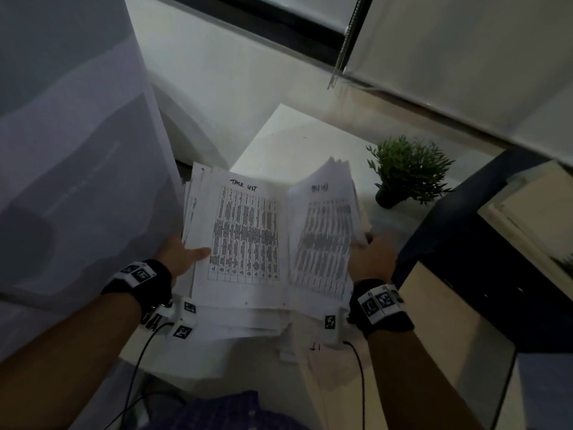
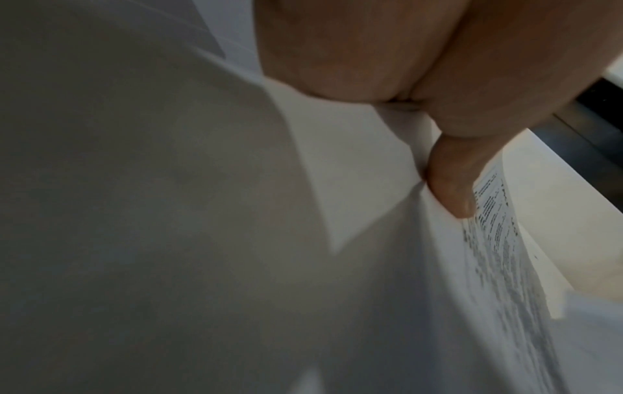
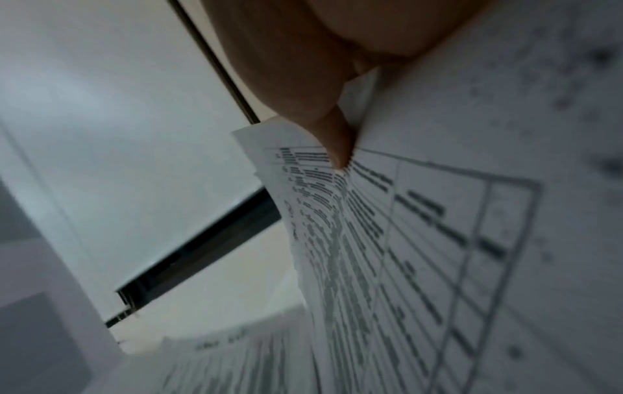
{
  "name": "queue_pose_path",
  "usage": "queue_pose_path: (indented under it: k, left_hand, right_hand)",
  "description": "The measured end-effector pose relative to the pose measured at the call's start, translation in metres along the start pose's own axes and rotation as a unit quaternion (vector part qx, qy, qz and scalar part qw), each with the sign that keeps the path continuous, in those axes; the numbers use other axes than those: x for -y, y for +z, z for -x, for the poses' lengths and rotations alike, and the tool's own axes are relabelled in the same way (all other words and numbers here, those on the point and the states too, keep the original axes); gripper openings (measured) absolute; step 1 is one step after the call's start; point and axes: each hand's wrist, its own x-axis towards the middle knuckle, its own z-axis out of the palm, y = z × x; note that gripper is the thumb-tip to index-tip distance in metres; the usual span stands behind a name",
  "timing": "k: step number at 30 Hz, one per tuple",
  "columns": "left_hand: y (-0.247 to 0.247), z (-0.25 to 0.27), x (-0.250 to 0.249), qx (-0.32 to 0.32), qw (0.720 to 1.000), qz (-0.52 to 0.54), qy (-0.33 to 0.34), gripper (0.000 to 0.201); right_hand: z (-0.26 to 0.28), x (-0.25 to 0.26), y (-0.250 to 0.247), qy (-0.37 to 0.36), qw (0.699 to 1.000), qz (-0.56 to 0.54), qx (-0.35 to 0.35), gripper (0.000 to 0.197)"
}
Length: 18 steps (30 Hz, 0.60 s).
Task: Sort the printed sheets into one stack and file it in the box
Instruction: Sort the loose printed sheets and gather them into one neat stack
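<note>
I hold two bundles of printed sheets side by side above the white table (image 1: pixel 279 135). My left hand (image 1: pixel 183 254) grips the left bundle (image 1: pixel 238 237), whose top sheet is a table headed "TASK LIST"; its thumb (image 2: pixel 451 184) lies on the top sheet. My right hand (image 1: pixel 370 252) grips the right bundle (image 1: pixel 325 231), a fanned, blurred set of sheets, and its thumb (image 3: pixel 337 144) presses on the printed grid (image 3: pixel 438 240). More loose sheets (image 1: pixel 263 324) lie under the bundles near the table's front edge. A dark blue box (image 1: pixel 465 252) with a pale inside stands at the right.
A small green plant in a dark pot (image 1: pixel 406 172) stands on the table beyond my right hand. A large pale panel (image 1: pixel 77 150) rises at the left. A roller blind with a bead chain (image 1: pixel 344 41) hangs over the window behind.
</note>
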Motion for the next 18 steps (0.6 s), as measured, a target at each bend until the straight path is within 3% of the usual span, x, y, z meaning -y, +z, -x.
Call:
queue_pose_path:
  k: [5, 8, 12, 18]
  left_hand:
    - [0.018, 0.006, 0.0, 0.028, 1.0, -0.006, 0.002, 0.054]
    - [0.029, 0.011, 0.002, 0.025, 0.998, -0.053, 0.014, 0.05]
    - [0.037, 0.015, 0.006, 0.038, 0.994, -0.105, 0.006, 0.054]
    - [0.034, 0.013, 0.014, 0.019, 0.996, -0.079, -0.037, 0.038]
  right_hand:
    - [0.007, 0.049, -0.073, -0.106, 0.986, -0.057, -0.113, 0.016]
    - [0.007, 0.069, -0.104, -0.137, 0.977, -0.108, -0.127, 0.01]
    - [-0.002, 0.071, -0.095, -0.117, 0.973, -0.197, -0.039, 0.013]
    - [-0.011, 0.018, 0.025, 0.0, 0.981, -0.116, 0.154, 0.028]
